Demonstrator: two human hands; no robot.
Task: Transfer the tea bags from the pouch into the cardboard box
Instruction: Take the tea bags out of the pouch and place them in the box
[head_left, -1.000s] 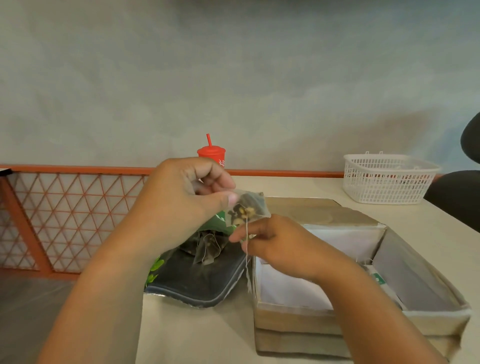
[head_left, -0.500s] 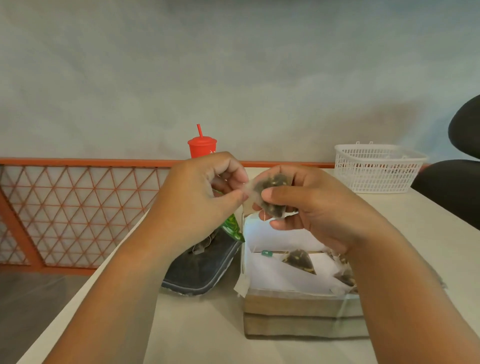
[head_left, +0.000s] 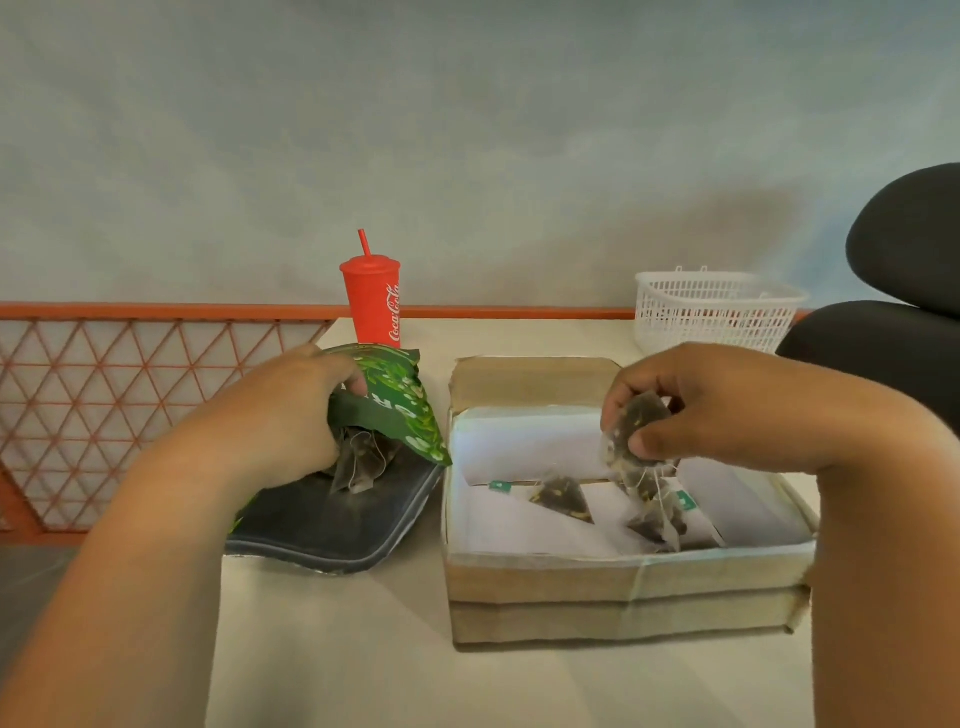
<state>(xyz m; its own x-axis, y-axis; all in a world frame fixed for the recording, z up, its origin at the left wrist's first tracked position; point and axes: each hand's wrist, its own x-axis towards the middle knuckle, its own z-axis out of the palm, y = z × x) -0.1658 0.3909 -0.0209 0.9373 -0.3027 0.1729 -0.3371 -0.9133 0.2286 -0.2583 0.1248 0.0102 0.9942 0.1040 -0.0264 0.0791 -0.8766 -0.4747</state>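
Brown cardboard, lined with white paper, forms the shallow open cardboard box (head_left: 623, 577) on the right of the pale table (head_left: 337, 665). It lies just beside the glossy green foil pouch (head_left: 400, 415), probably so that each carry is short. The left hand (head_left: 275, 426) curls its fingers round the pouch's upper lip and lifts it. This props the mouth open and steadies the pouch against sliding. Several mesh pyramid tea bags in the pouch mouth (head_left: 358, 462) show in the opening, not yet taken.

The right hand (head_left: 727, 410) pinches a dark-filled mesh pyramid, the held tea bag (head_left: 636, 428), between thumb and fingertips. It hangs above the right half of the box, its string dangling toward the lining, so letting go should land it inside. The middle tea bag (head_left: 561, 499) and the right-hand tea bag (head_left: 657, 522), each with a green tag, lie on the paper. The step in hand looks like the drop.

At the far edge stand a red plastic cup with a straw (head_left: 371, 304) and a white plastic basket (head_left: 717, 312), well apart from the work.
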